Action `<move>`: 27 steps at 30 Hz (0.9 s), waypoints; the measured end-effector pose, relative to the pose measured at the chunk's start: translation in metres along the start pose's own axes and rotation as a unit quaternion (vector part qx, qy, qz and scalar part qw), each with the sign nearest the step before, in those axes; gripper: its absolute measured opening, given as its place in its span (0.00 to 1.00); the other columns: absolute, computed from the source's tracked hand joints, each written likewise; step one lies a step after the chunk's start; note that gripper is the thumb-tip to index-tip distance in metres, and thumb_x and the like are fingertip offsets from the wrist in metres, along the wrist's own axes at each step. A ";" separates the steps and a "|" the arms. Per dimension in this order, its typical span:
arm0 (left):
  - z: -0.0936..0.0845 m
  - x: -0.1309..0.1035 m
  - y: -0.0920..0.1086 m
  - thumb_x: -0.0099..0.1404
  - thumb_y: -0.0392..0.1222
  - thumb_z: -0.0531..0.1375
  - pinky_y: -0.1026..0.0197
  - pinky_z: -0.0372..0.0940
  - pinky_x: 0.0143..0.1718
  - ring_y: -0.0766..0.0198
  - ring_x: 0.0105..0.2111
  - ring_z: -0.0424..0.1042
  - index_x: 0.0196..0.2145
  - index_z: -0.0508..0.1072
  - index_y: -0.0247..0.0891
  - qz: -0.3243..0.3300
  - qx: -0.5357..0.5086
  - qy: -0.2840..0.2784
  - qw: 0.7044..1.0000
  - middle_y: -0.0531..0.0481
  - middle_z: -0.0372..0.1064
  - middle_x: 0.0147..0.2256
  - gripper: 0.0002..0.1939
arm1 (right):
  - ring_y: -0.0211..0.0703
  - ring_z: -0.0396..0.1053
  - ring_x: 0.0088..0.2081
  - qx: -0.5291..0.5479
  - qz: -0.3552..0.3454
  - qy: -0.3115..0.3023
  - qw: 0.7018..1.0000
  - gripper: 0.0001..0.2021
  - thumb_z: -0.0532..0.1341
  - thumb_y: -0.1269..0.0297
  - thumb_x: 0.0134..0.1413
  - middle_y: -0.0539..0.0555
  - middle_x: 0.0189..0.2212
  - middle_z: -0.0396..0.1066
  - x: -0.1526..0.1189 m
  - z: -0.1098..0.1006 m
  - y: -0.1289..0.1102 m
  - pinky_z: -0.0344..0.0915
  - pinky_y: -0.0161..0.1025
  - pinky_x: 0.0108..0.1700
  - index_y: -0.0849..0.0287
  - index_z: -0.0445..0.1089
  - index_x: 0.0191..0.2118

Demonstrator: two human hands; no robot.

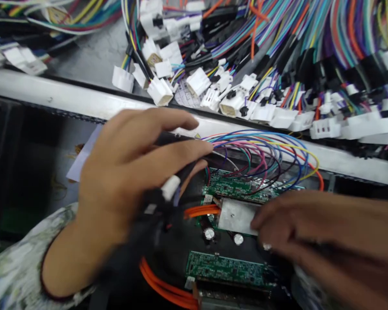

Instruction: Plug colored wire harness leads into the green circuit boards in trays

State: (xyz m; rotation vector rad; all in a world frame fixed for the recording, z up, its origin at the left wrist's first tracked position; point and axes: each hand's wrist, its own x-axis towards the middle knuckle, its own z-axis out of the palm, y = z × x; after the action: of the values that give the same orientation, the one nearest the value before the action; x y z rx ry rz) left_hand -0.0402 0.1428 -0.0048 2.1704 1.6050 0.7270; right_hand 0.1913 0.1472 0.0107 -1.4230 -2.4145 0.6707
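My left hand is closed around the wire harness, whose thin coloured wires loop over to a green circuit board. Below that hand hang a black sleeve and a small white connector, both blurred. A flat metal plate covers part of the board, and orange wires leave its left side. At the plate's right end is my right hand, smeared by motion, with fingers bent together over the board's edge. What lies under those fingers is hidden.
Nearer me lies a second green circuit board with thick orange wires. A white metal rail crosses behind my hands. Beyond it, many wire bundles with white connectors are heaped on a grey surface.
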 end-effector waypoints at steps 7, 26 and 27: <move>0.010 -0.002 -0.010 0.71 0.34 0.46 0.34 0.48 0.65 0.43 0.61 0.59 0.56 0.68 0.36 0.089 0.166 -0.098 0.977 0.45 0.61 0.61 0.20 | 0.38 0.75 0.29 -0.050 -0.023 0.022 0.998 0.05 0.61 0.66 0.57 0.47 0.28 0.77 0.013 0.018 0.010 0.72 0.33 0.33 0.56 0.72 0.31; 0.011 0.004 -0.016 0.65 0.36 0.55 0.44 0.54 0.63 0.55 0.55 0.67 0.39 0.76 0.44 0.037 0.070 -0.082 0.993 0.53 0.70 0.54 0.10 | 0.38 0.76 0.31 -0.075 -0.036 0.025 0.996 0.07 0.60 0.66 0.57 0.48 0.29 0.78 0.014 0.019 0.005 0.72 0.33 0.34 0.57 0.73 0.30; 0.011 0.004 -0.017 0.65 0.36 0.55 0.44 0.54 0.62 0.55 0.55 0.68 0.39 0.76 0.44 0.039 0.071 -0.076 0.994 0.53 0.70 0.53 0.10 | 0.38 0.76 0.30 -0.076 -0.040 0.018 0.996 0.07 0.60 0.66 0.57 0.48 0.28 0.78 0.014 0.019 0.006 0.71 0.33 0.33 0.57 0.74 0.30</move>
State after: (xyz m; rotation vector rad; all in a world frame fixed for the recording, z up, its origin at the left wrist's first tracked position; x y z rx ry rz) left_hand -0.0457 0.1519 -0.0225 2.3379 1.5435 0.4682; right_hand 0.1804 0.1575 -0.0085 -1.3718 -2.5256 0.4460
